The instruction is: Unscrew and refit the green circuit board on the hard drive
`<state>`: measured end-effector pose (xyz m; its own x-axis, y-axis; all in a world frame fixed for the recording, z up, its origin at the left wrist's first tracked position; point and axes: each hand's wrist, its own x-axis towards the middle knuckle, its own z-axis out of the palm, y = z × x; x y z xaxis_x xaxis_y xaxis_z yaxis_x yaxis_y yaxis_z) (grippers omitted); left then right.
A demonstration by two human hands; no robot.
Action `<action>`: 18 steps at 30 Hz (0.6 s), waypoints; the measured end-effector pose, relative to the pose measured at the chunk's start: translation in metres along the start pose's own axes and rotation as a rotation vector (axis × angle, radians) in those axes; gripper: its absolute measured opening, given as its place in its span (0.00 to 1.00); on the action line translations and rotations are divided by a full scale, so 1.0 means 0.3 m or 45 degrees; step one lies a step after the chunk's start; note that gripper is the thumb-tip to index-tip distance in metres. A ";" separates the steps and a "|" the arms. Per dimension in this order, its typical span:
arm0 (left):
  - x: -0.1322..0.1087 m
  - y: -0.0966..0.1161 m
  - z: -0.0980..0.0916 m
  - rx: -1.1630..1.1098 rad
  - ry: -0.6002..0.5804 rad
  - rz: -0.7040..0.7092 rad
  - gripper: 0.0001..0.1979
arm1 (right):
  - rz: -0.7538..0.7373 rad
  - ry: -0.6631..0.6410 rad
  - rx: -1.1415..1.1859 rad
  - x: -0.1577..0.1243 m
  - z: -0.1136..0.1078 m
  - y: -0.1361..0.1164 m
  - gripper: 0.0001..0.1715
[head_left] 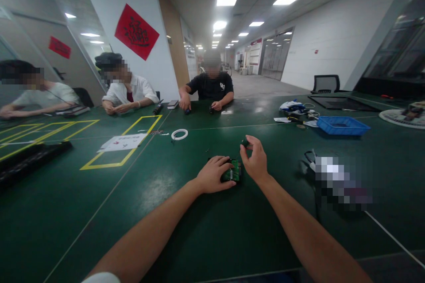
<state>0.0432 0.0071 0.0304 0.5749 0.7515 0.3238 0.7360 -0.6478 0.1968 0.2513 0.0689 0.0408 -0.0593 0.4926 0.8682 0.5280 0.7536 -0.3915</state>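
A green circuit board [236, 169] with a dark edge lies on the green table in front of me. My left hand [216, 174] grips it from the left, fingers curled over its top and thumb along its near edge, so much of the board is hidden. Just to the right and slightly higher, my right hand [255, 159] pinches a small dark part [245, 143] between thumb and fingertips. That part is held up, apart from the board, and its exact kind is too small to make out.
A blue tray [341, 126] stands at the right, near cables and tools. A blurred object [338, 181] lies right of my right arm. Further left are a white ring-shaped coil [179, 135], a paper sheet [122, 142] and yellow tape [102, 166]. Three people sit across the table.
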 end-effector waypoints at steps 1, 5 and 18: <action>0.000 0.000 0.000 -0.001 0.000 0.002 0.34 | -0.001 0.011 0.006 0.000 0.001 0.002 0.21; -0.002 -0.003 0.004 -0.006 0.007 0.001 0.34 | 0.009 -0.008 -0.028 0.002 -0.006 -0.002 0.20; -0.002 -0.003 0.004 -0.004 0.008 0.010 0.34 | 0.023 -0.026 -0.049 0.005 -0.011 -0.015 0.20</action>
<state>0.0426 0.0074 0.0288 0.5783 0.7456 0.3313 0.7304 -0.6540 0.1969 0.2517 0.0646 0.0448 -0.0663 0.5149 0.8547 0.5611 0.7276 -0.3948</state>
